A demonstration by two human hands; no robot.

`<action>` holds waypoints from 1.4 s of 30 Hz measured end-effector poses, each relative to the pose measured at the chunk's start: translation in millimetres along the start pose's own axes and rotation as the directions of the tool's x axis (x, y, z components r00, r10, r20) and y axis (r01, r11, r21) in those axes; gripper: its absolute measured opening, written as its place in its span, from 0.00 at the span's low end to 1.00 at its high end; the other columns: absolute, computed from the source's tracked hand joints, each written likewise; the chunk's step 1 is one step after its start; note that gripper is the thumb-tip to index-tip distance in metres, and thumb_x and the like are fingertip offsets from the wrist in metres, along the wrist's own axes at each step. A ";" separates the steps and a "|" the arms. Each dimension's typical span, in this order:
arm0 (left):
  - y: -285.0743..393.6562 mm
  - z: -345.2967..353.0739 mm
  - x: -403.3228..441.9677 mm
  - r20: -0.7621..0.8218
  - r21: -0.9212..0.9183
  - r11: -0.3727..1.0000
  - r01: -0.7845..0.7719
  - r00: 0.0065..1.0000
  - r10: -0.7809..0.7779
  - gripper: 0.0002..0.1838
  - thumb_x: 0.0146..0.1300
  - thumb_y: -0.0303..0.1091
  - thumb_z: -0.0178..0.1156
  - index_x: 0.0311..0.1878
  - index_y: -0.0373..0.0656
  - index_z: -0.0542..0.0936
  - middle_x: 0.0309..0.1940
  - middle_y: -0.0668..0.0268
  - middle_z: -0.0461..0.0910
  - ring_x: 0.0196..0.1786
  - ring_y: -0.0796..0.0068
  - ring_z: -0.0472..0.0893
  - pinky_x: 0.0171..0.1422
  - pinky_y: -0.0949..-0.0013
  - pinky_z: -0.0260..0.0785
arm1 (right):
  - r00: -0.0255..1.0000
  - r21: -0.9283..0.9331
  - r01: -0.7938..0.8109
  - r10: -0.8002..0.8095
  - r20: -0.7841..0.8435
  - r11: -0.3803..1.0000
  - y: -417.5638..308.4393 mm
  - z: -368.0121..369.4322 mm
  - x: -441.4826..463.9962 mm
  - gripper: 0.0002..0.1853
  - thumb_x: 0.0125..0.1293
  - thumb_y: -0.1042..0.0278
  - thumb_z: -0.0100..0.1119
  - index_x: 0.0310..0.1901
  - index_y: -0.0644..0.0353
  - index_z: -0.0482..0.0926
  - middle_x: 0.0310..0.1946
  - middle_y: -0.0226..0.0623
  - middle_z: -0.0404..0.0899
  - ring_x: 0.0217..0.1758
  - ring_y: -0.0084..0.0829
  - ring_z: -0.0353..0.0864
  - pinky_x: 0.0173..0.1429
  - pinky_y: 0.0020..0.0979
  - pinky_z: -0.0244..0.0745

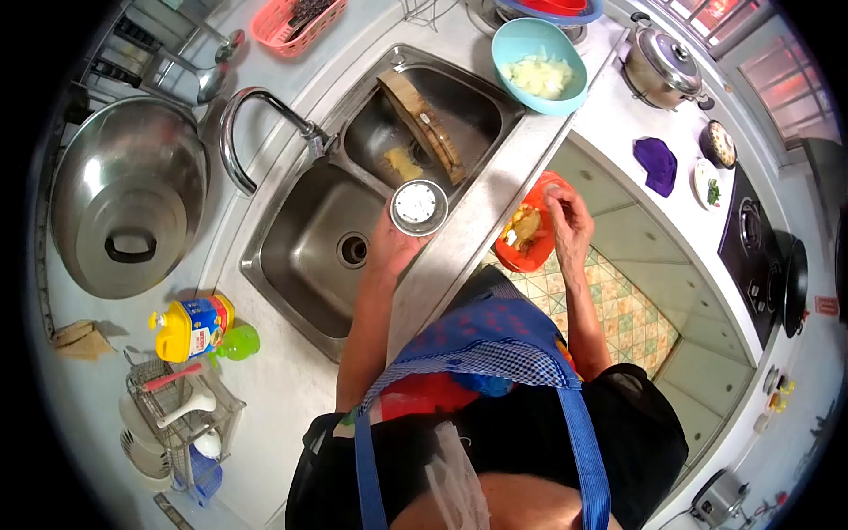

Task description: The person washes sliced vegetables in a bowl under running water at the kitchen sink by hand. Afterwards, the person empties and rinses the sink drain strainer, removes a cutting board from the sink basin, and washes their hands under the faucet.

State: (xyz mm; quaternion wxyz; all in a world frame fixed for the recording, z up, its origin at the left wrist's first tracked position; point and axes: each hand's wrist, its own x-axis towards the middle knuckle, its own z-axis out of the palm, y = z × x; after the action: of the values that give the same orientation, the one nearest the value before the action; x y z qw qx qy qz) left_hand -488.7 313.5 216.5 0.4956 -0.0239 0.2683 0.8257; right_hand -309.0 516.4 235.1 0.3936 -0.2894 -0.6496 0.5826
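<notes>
My left hand (394, 240) is closed around a round metal sink strainer (419, 208) with small holes, above the sink's front edge. An orange-red bin (533, 258) with food scraps (523, 226) in it stands below the counter edge. At the bin's right side is my right hand (570, 223), its fingers bent and drawn together near the rim. Whatever they may hold is too small to make out. Behind the strainer, a thick wooden chopping board (422, 124) leans in one basin of the steel sink (305, 225), beside yellowish scraps (402, 164).
A turquoise bowl (558, 95) of pale chopped pieces stands right of the sink. The curved tap (231, 132) rises behind it. Left are a large steel wok lid (131, 199), a yellow detergent bottle (193, 329) and a wire rack (181, 406). A lidded pot (664, 62) stands far right.
</notes>
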 end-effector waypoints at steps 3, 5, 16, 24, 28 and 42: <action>-1.5 0.2 0.4 -0.031 -0.035 0.999 0.010 0.999 -0.011 0.24 0.67 0.47 0.39 0.58 0.40 0.64 0.57 0.52 0.66 0.60 0.57 0.66 0.62 0.58 0.60 | 0.968 -0.490 -0.004 0.126 0.217 0.872 112.1 -20.5 -6.8 0.08 0.57 0.78 0.54 0.39 0.60 0.77 0.40 0.41 0.76 0.38 0.27 0.77 0.39 0.24 0.72; -4.1 -2.5 3.4 -0.018 -0.011 1.000 -0.001 1.000 0.000 0.23 0.67 0.47 0.39 0.58 0.40 0.65 0.56 0.56 0.67 0.58 0.59 0.68 0.63 0.57 0.60 | 0.914 -0.852 0.163 0.249 0.321 0.498 168.0 -28.7 -23.6 0.15 0.52 0.79 0.53 0.43 0.56 0.77 0.48 0.48 0.72 0.44 0.40 0.77 0.43 0.32 0.74; 16.6 -3.6 14.8 0.002 0.172 0.983 -0.066 0.998 0.067 0.25 0.66 0.47 0.37 0.58 0.38 0.63 0.57 0.50 0.66 0.59 0.51 0.66 0.56 0.55 0.67 | 0.801 -0.034 -0.075 0.080 0.593 0.997 31.4 39.5 20.5 0.16 0.59 0.73 0.55 0.51 0.58 0.72 0.42 0.33 0.76 0.45 0.25 0.74 0.47 0.24 0.71; 42.5 -13.1 -30.0 -0.110 0.127 0.986 0.109 0.989 -0.095 0.27 0.65 0.54 0.39 0.57 0.43 0.66 0.53 0.58 0.70 0.55 0.61 0.71 0.52 0.57 0.70 | 0.449 0.193 -0.061 -0.146 0.882 0.979 -23.2 130.0 10.0 0.39 0.48 0.77 0.60 0.64 0.54 0.55 0.63 0.37 0.57 0.66 0.32 0.56 0.63 0.32 0.60; 30.3 4.4 -37.8 -0.120 0.131 0.968 0.215 0.973 -0.200 0.27 0.65 0.52 0.41 0.57 0.41 0.65 0.53 0.58 0.70 0.55 0.62 0.72 0.53 0.61 0.70 | 0.374 0.205 -0.145 -0.138 0.917 0.968 -13.5 113.1 6.9 0.43 0.47 0.74 0.64 0.65 0.54 0.53 0.63 0.36 0.56 0.67 0.32 0.54 0.66 0.33 0.54; -38.6 70.6 52.9 0.113 0.404 0.783 0.473 0.824 -0.556 0.35 0.65 0.59 0.28 0.58 0.34 0.61 0.52 0.50 0.70 0.54 0.60 0.72 0.61 0.62 0.61 | 0.864 0.023 -0.065 0.045 0.502 0.998 -26.3 -43.1 35.8 0.39 0.42 0.67 0.69 0.59 0.53 0.61 0.52 0.37 0.65 0.56 0.32 0.65 0.58 0.35 0.66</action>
State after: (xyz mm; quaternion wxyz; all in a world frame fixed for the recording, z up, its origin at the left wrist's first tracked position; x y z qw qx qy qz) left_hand -467.5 403.1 244.4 0.7260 0.0882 0.3389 0.5918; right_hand -289.0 565.0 267.7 0.2006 -0.1391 -0.7092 0.6614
